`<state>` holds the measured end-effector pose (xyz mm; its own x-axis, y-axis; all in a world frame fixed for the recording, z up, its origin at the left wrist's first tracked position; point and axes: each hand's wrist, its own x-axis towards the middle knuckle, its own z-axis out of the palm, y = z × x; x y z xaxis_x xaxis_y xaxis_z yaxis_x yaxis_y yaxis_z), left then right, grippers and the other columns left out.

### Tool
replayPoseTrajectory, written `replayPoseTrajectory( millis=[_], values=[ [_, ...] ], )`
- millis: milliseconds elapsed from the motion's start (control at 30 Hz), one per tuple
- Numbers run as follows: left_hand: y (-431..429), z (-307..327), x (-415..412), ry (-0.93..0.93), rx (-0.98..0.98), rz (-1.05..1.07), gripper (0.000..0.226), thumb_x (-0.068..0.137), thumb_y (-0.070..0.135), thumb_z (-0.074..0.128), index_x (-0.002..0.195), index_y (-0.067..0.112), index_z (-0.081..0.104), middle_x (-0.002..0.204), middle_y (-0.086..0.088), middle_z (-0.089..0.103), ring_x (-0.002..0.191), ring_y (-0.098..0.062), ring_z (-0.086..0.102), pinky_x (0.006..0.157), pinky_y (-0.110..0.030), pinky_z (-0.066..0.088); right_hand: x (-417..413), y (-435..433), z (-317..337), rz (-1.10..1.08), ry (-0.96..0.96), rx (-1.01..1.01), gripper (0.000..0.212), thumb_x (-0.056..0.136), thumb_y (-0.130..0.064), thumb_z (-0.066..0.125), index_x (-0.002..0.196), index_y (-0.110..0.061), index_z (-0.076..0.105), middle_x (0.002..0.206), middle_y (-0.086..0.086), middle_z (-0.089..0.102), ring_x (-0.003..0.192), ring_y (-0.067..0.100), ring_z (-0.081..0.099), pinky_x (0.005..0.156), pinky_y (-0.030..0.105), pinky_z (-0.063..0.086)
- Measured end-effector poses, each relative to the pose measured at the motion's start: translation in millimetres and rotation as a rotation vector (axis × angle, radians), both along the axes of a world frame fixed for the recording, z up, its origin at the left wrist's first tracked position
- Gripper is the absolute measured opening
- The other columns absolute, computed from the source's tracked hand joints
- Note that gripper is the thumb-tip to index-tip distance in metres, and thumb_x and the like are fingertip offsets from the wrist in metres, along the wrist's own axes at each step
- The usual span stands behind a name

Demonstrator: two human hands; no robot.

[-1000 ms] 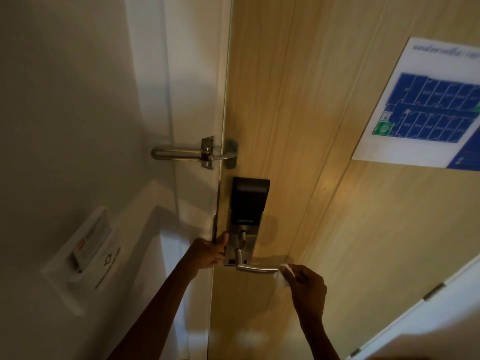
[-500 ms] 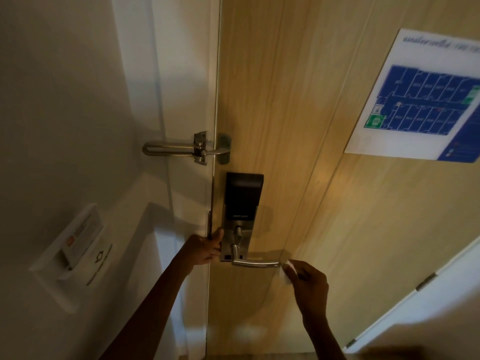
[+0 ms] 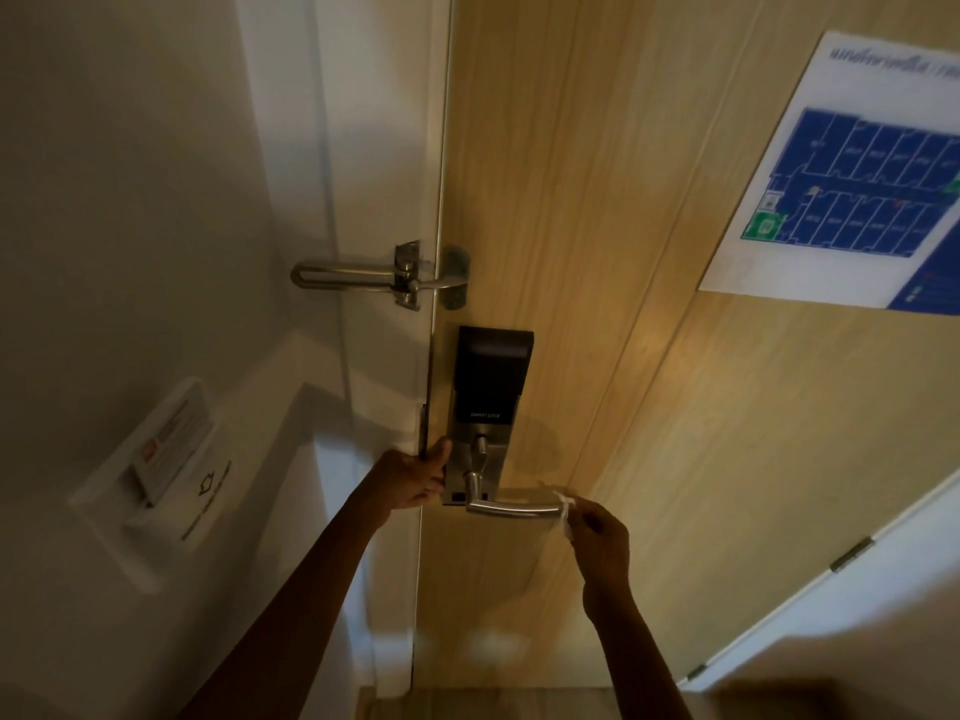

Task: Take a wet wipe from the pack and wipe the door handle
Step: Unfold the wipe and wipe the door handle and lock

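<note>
A silver lever door handle (image 3: 511, 507) sticks out to the right from a black and silver smart lock (image 3: 491, 387) on the wooden door (image 3: 597, 252). My right hand (image 3: 597, 532) pinches a small white wet wipe (image 3: 565, 514) against the free end of the lever. My left hand (image 3: 415, 475) grips the edge of the door beside the lock plate, thumb on the door face. The pack of wipes is not in view.
A metal swing-bar door guard (image 3: 384, 278) bridges frame and door above the lock. A key-card holder (image 3: 166, 459) sits on the left wall. An evacuation plan poster (image 3: 857, 184) hangs on the door's upper right. A white hinged panel (image 3: 852, 553) stands at lower right.
The right hand with the wipe has stayed at the lever's tip, shifting only slightly. The left hand keeps its hold on the door edge. The camera view has drifted a little.
</note>
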<state>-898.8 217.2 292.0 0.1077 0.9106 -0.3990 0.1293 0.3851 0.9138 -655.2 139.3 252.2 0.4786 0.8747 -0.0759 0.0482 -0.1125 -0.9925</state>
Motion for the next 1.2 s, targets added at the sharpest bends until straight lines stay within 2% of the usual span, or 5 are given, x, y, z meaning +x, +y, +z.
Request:
replayPoseTrajectory(
  millis=[167,267,433,700,1200],
  values=[
    [2,-1,2,-0.009,0.0,-0.029,0.053,0.078,0.061,0.058,0.085,0.009,0.056,0.083,-0.012,0.057,0.069,-0.017,0.054,0.058,-0.02,0.047,1,-5,1,0.031,0.012,0.027,0.012,0.087,-0.022,0.067,0.096,-0.026,0.075,0.08,0.004,0.073,0.081,0.024,0.067,0.077,0.042,0.055],
    [0,2,3,-0.047,-0.031,-0.022,0.045,0.086,0.054,0.054,0.082,0.01,0.052,0.076,-0.009,0.052,0.062,-0.014,0.05,0.05,-0.015,0.044,-4,-14,3,0.04,0.113,0.037,0.013,0.088,-0.026,0.066,0.095,-0.02,0.075,0.082,0.01,0.072,0.081,0.024,0.066,0.073,0.034,0.053],
    [0,2,1,-0.066,-0.045,-0.026,0.044,0.089,0.051,0.053,0.078,0.008,0.051,0.073,-0.008,0.051,0.062,-0.014,0.048,0.051,-0.016,0.044,-5,-9,12,0.01,0.229,-0.021,0.011,0.087,-0.02,0.067,0.089,-0.013,0.074,0.087,0.016,0.071,0.085,0.027,0.065,0.078,0.034,0.053],
    [-1,3,2,-0.061,-0.039,-0.042,0.042,0.088,0.053,0.052,0.081,0.011,0.052,0.077,-0.008,0.052,0.064,-0.013,0.048,0.052,-0.016,0.044,-10,-14,-1,-0.13,0.027,0.034,0.013,0.08,-0.025,0.075,0.092,-0.02,0.077,0.09,-0.001,0.076,0.089,0.015,0.068,0.081,0.035,0.056],
    [-3,3,1,-0.057,-0.014,-0.036,0.058,0.062,0.063,0.06,0.084,0.01,0.057,0.081,-0.01,0.057,0.066,-0.014,0.054,0.055,-0.018,0.046,-4,-11,3,-0.067,-0.003,-0.016,0.011,0.082,-0.025,0.073,0.091,-0.02,0.078,0.084,0.003,0.076,0.084,0.021,0.069,0.083,0.041,0.056]
  ],
)
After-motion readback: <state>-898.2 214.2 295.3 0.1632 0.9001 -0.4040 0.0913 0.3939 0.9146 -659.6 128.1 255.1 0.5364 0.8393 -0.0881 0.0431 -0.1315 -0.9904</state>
